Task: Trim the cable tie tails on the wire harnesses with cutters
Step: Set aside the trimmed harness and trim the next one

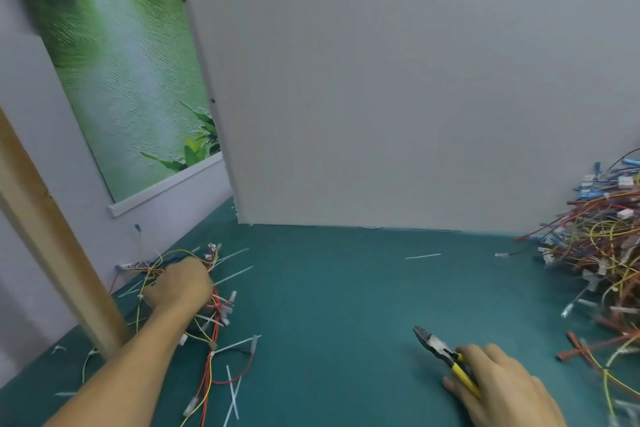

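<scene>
Gripping the yellow handles of the cutters (446, 360), the right hand (502, 388) sits near right on the green mat (329, 305), cutter nose pointing far-left with the tips together. The left hand (178, 284) is curled down into a small harness (207, 329) at the left; fingers are buried in wires, so can't tell exactly what they've got. White tie tails (232, 395) lie loose around it, one more (422, 256) further out mid-mat. Big wire pile (599, 253) far right. A wood post (52, 246) cuts across the left, grey board (415, 80) behind, green poster (131, 80) far left. No readable writing anywhere.
</scene>
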Tool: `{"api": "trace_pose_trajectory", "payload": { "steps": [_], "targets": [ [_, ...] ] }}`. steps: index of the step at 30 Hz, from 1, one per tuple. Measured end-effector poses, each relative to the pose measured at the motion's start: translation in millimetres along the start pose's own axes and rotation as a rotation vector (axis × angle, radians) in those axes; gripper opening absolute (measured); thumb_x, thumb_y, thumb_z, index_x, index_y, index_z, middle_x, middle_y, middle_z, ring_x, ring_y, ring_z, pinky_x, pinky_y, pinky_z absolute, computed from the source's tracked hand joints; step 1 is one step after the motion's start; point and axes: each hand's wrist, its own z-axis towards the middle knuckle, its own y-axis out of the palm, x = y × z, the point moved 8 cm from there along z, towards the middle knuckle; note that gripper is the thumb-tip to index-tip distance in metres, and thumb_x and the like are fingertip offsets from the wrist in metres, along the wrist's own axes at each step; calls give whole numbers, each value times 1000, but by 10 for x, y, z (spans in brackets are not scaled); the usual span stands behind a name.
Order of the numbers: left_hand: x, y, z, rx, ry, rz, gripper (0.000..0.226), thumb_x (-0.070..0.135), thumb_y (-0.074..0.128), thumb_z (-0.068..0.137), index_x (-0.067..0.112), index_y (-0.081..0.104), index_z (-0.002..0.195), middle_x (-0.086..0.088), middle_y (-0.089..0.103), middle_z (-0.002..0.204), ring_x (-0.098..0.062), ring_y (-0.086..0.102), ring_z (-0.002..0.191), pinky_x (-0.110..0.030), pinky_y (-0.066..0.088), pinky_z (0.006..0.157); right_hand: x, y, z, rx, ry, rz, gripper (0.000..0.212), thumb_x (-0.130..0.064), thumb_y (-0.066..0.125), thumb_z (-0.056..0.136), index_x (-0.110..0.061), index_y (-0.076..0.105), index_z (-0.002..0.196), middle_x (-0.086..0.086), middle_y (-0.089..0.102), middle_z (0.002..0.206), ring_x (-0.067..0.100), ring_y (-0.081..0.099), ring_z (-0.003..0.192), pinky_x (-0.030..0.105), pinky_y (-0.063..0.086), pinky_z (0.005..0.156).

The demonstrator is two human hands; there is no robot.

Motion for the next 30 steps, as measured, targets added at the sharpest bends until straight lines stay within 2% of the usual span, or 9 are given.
{"api": "trace_pose_trajectory", "payload": {
  "steps": [3,7,10,14,18,23,25,27,30],
  "targets": [
    [42,-367,-24,66,57,-112,17,12,49,86,8,65,86,-12,64,88,-30,60,80,-35,51,74,-4,-11,-7,3,-4,-3,38,-69,37,89,-45,38,119,-12,42,109,7,48,115,24,40,87],
    [78,-1154,-200,340,126,-130,17,16,51,84,10,62,73,-8,52,69,-27,48,62,-26,36,57,-16,-30,-16,16,-10,8,39,-70,38,88,-45,38,118,-11,43,110,5,48,115,23,40,86],
    [160,-1586,-367,530,254,-312,19,21,55,87,13,68,77,-9,60,68,-28,48,61,-28,40,58,-13,-27,-5,4,-1,4,41,-71,38,87,-45,38,118,-11,43,111,5,48,116,22,40,86],
    [397,-1717,-503,285,408,-1206,17,22,62,90,16,72,78,-11,70,75,-25,68,60,-40,60,63,-16,-11,16,-47,8,7,42,-71,39,87,-44,37,120,-11,42,110,6,48,116,24,40,85],
    [704,-2147,-759,394,558,-1316,21,28,62,84,33,72,67,6,67,62,-25,69,59,-45,59,67,9,-14,34,-71,17,28,42,-69,41,87,-43,36,120,-12,41,107,7,47,116,25,38,84],
    [1207,-2908,-1108,556,779,-1299,19,40,60,77,26,71,71,1,67,64,-29,70,63,-47,59,64,25,-75,19,-105,67,109,31,-62,47,90,-39,39,108,-12,45,101,10,50,105,24,41,82],
    [1485,-2930,-1340,565,878,-1240,20,39,58,80,24,71,75,2,68,66,-21,69,63,-43,58,62,106,-170,32,-42,147,268,21,-52,56,90,-34,45,93,-8,53,88,17,54,91,21,42,72],
    [1755,-2642,-1610,570,989,-1128,19,37,60,84,23,74,85,3,70,72,-13,66,62,-35,55,61,239,-303,30,120,240,664,18,-35,65,89,-23,55,80,-1,58,67,25,56,72,28,44,65],
    [2145,-1659,-2001,368,1105,-909,18,31,62,89,20,76,90,0,70,74,-18,62,71,-36,48,67,449,-444,21,344,407,1270,20,-18,61,94,-6,57,79,4,53,54,21,47,50,33,41,54]
  ]
}}
